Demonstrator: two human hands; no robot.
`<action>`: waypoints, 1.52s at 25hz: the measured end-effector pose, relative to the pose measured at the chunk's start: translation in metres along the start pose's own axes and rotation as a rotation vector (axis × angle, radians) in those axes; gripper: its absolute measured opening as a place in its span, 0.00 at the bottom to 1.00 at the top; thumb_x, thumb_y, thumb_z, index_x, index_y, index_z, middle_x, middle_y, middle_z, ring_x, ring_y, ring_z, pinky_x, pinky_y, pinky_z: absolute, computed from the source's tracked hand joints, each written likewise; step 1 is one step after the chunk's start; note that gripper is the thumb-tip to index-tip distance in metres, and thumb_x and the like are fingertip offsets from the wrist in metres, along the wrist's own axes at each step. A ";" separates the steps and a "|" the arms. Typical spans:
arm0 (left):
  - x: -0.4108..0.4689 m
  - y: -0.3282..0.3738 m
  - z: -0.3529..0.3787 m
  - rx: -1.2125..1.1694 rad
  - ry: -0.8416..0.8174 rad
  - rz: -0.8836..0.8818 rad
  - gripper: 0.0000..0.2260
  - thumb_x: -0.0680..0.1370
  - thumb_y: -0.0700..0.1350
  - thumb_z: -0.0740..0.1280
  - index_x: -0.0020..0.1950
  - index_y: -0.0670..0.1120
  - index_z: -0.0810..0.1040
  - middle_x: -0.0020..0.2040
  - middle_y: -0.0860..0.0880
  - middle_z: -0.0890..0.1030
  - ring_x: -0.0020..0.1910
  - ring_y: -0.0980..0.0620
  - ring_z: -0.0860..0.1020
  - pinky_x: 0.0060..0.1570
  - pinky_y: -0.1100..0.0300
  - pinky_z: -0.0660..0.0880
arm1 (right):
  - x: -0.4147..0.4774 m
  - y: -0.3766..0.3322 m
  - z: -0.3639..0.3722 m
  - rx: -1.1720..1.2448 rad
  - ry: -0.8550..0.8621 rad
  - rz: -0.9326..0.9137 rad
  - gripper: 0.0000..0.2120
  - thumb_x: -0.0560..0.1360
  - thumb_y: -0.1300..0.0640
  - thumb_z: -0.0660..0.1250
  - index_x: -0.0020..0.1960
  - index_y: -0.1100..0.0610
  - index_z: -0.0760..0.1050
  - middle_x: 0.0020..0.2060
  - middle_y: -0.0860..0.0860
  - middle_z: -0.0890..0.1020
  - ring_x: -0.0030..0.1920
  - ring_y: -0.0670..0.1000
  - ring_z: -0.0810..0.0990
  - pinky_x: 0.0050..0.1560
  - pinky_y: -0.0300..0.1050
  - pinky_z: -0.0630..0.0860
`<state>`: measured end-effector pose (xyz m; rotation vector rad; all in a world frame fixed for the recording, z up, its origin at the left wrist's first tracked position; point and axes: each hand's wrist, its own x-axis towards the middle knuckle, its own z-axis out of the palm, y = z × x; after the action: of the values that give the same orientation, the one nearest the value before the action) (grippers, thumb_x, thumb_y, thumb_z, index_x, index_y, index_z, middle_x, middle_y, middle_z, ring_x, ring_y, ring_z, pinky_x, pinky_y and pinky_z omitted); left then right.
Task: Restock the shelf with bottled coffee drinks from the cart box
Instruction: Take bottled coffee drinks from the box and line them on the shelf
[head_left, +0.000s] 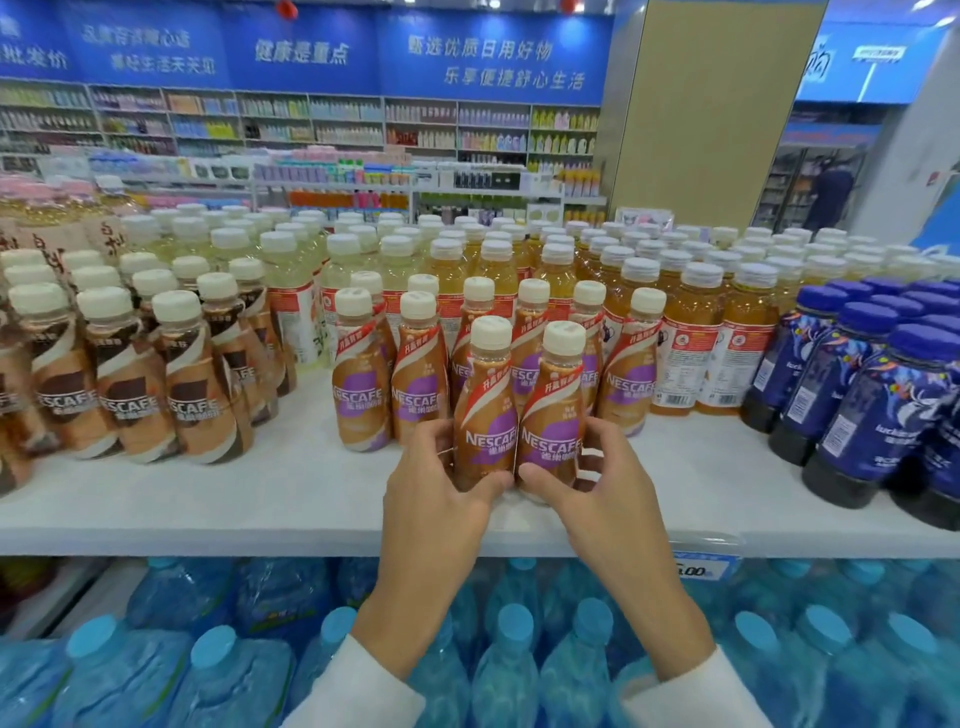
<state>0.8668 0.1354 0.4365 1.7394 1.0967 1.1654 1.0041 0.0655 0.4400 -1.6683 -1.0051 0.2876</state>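
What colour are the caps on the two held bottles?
Cream-white, on both held bottles; the head view shows it.

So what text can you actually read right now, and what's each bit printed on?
"NESCAFE": bottle in left hand, held by the left hand.
"NESCAFE": bottle in right hand, held by the right hand.
"NESCAFE": brown bottles at left.
"健康是重点": blue banner.
"甄选优质日用好物" and "乐享便捷舒心生活": same banner, at right.
".00": price tag; its first digit is blurred.
Small print on the tea labels and blue bottles: unreadable.
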 end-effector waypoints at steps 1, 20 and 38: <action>0.002 0.000 0.001 0.029 0.010 0.004 0.28 0.69 0.50 0.80 0.66 0.53 0.73 0.59 0.55 0.81 0.56 0.57 0.80 0.58 0.54 0.80 | 0.004 0.000 0.002 -0.003 -0.005 -0.003 0.29 0.69 0.47 0.79 0.65 0.45 0.70 0.57 0.42 0.80 0.56 0.43 0.80 0.58 0.49 0.80; 0.009 0.007 0.029 0.341 0.170 0.027 0.16 0.82 0.48 0.65 0.69 0.45 0.71 0.66 0.47 0.72 0.62 0.46 0.75 0.56 0.58 0.70 | 0.037 0.008 0.021 -0.047 -0.006 -0.021 0.25 0.76 0.47 0.73 0.70 0.47 0.68 0.64 0.45 0.78 0.62 0.47 0.77 0.63 0.46 0.75; 0.018 0.000 0.034 0.332 0.191 0.030 0.21 0.79 0.55 0.67 0.67 0.48 0.69 0.65 0.48 0.74 0.60 0.47 0.77 0.58 0.52 0.77 | 0.042 0.008 0.026 -0.118 0.046 -0.049 0.29 0.75 0.45 0.72 0.72 0.48 0.67 0.66 0.46 0.77 0.64 0.48 0.77 0.61 0.42 0.73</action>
<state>0.9027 0.1478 0.4322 1.9273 1.4506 1.2419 1.0171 0.1136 0.4362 -1.7461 -1.0442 0.1591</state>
